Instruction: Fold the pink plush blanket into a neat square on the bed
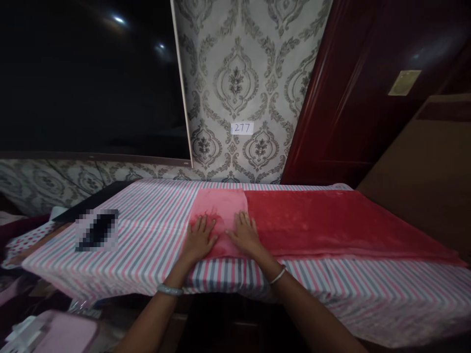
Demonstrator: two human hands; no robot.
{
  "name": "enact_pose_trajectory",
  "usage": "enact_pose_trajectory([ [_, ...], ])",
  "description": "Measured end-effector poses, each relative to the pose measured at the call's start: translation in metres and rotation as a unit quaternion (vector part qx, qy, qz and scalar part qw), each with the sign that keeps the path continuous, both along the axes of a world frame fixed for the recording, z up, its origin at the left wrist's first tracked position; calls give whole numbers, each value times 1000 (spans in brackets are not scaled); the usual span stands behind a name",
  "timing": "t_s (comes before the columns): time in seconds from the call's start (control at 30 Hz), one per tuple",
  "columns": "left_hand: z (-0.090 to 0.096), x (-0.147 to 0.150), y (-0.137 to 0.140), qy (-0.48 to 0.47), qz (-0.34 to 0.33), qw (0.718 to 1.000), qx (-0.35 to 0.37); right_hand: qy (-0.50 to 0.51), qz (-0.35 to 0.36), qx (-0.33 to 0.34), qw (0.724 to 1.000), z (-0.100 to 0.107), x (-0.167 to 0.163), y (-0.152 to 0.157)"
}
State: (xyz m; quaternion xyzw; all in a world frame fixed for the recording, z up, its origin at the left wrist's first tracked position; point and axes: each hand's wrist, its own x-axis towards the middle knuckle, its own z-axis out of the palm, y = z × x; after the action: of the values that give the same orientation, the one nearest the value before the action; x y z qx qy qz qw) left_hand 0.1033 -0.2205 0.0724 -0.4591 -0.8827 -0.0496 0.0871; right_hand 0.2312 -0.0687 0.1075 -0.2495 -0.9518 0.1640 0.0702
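Patterned wallpaper (235, 81) backs a striped tablecloth (150, 211). Below the "277" label (242, 128), the left hand (200, 239) and right hand (246, 236) lie spread, gripping nothing, apparently keeping pink fabric (222, 200) smooth; the adjoining red cloth (316, 220) stretches lengthwise from beneath the label toward its right.

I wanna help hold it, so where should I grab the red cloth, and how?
Probably pinch the front edge of the red cloth, right of the hands, coming from the front. It lies flat, so an edge seems easiest to grip; the patterned wall is behind, and the left hand and right hand rest at the pink section.
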Motion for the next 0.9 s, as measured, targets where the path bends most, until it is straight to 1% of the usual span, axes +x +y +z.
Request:
enact_pose_trajectory([
  [0.1,0,0,0,-6,0,1000,-1,18,-5,17,1000,-1,-16,1],
  [0.2,1,0,0,-15,3,1000,-3,3,-11,25,1000,-14,-21,8],
  [0.33,0,1,2,-26,-3,1000,12,1,-12,42,999,-30,-18,17],
  [0.5,-1,3,2,-31,-14,999,38,-6,-18,49,999,-33,-17,19],
  [0.63,-1,2,-5,-26,-49,996,73,-6,-17,53,998,-33,-16,18],
  [0.7,-3,-3,-15,-35,-49,993,103,-3,-17,49,999,-32,-17,19],
  [0.77,-9,-8,-29,-57,-26,986,154,2,-15,38,999,-32,-17,22],
  [0.83,-17,-11,-47,-82,-3,973,216,14,-6,23,1000,-32,-15,27],
  [0.9,-25,-11,-64,-95,0,958,270,47,8,10,999,-36,-9,35],
])
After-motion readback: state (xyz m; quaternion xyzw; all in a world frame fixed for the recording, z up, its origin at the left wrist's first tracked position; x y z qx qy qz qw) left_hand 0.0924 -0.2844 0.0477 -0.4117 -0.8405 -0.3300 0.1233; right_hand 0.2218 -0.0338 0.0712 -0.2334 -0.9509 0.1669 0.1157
